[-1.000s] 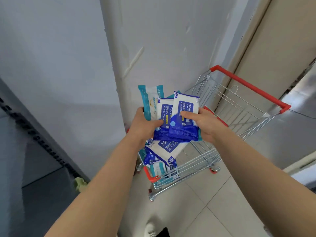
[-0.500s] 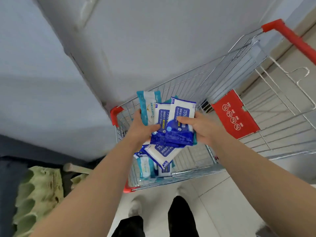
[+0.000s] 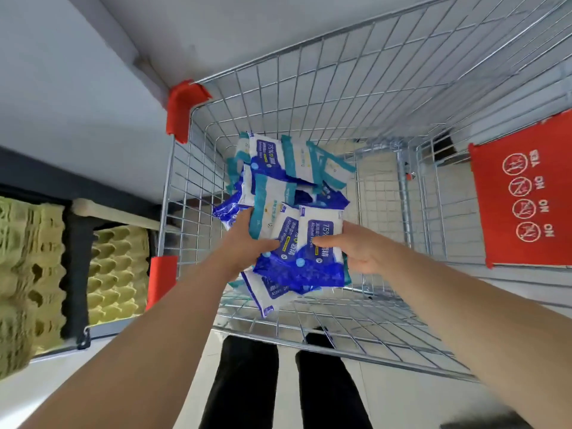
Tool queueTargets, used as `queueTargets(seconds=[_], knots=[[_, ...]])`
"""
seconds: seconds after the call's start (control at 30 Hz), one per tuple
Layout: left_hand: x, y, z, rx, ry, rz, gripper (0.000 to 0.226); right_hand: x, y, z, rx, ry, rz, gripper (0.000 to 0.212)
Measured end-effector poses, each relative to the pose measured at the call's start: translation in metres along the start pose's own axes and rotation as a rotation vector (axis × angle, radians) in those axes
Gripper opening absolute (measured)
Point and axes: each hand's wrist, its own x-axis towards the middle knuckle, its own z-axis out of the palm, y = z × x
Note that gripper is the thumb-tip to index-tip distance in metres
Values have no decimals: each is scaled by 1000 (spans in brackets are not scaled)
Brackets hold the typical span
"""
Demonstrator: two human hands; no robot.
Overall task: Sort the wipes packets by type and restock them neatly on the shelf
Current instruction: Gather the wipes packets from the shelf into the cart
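While both hands hang over the cart (image 3: 387, 97), a fanned bunch of wipes packets is pinched between them: the left hand (image 3: 244, 246) closes on the bunch's left edge, thumb across the front of a blue alcohol packet (image 3: 286, 233), and the right hand (image 3: 362, 249) presses a thumb onto a second blue packet (image 3: 322, 243) with its fingers tucked behind. A teal-edged packet (image 3: 266, 209) sits at the back of the same bunch, so the handful looks mixed. More packets lie below it in the cart, a loose pile (image 3: 291, 168) of blue and teal ones towards the far wall, and one blue packet (image 3: 263, 292) under the hands near the close wall. Judging from this, the step in hand is gathering and sorting at the cart, with restocking not yet begun. To the left, a dark shelf unit (image 3: 74, 270) holds green egg trays (image 3: 114, 274); no wipes are visible on it, and where they belong cannot be told from here. The next move probably calls for pulling the teal packet away from the blue ones, squaring the blue ones into an even stack, and keeping a firm squeeze, since the slick film could let one slide out. A red warning flap (image 3: 523, 196) hangs at the cart's right.
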Motion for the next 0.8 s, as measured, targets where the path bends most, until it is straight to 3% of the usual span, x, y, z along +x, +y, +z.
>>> queueTargets(seconds=[0.2,0.27,0.4,0.53,0.67,0.8], knots=[[25,-29,-4,176,35,-120,40,36,28,-3,-182,28,129,17],[32,-33,-6,214,24,-135,36,44,34,-5,-235,57,131,26],[41,-37,-11,228,0,-167,28,44,38,-10,-390,131,58,25],[40,-41,-13,221,7,-195,28,45,40,-12,-482,221,-26,63],[34,-37,-14,234,22,-184,30,41,32,-9,-570,207,-34,60],[26,-30,-20,384,122,-101,32,30,17,0,-726,273,-77,93]])
